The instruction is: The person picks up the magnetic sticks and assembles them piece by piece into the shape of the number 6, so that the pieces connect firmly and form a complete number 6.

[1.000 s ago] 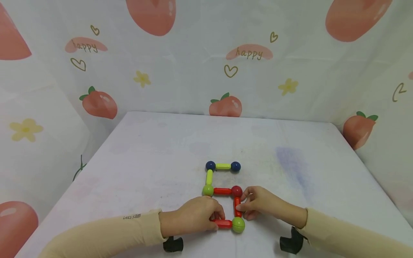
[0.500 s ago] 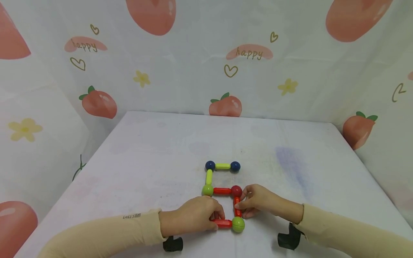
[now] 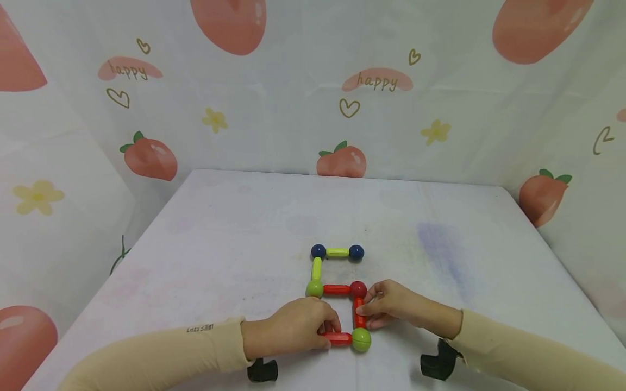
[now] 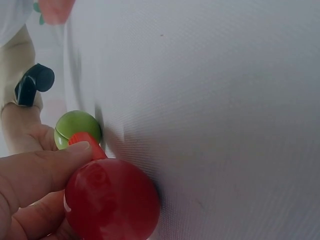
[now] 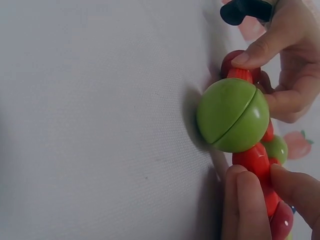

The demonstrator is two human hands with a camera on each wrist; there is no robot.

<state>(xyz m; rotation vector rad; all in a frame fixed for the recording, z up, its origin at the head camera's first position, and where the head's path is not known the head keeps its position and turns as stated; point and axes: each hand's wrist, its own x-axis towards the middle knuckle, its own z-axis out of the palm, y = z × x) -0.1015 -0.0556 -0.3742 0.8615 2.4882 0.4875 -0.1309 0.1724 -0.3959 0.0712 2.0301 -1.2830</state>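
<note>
A zigzag of building-set rods and balls lies on the table. My left hand [image 3: 298, 326] pinches the nearest red rod [image 3: 339, 339] between thumb and fingers. This rod joins a green ball [image 3: 361, 340] on its right; a dark red ball [image 4: 112, 200] at its other end shows in the left wrist view, hidden behind the hand from above. My right hand [image 3: 396, 305] pinches a second red rod [image 5: 255, 162], which runs from that green ball away to another red ball [image 3: 358, 289]. In the right wrist view the thumb and two fingers lie on opposite sides of it.
Beyond the hands the chain continues with a third red rod [image 3: 336, 289], a green ball [image 3: 315, 288], two yellow-green rods [image 3: 337, 252] and two dark blue balls [image 3: 356, 252]. A white cloth-covered table [image 3: 235, 217] lies under everything, with a fruit-print curtain [image 3: 283, 108] behind.
My right hand and sleeve have shifted slightly left and away from me, still pinching its red rod. My left hand stays in place on the nearest rod.
</note>
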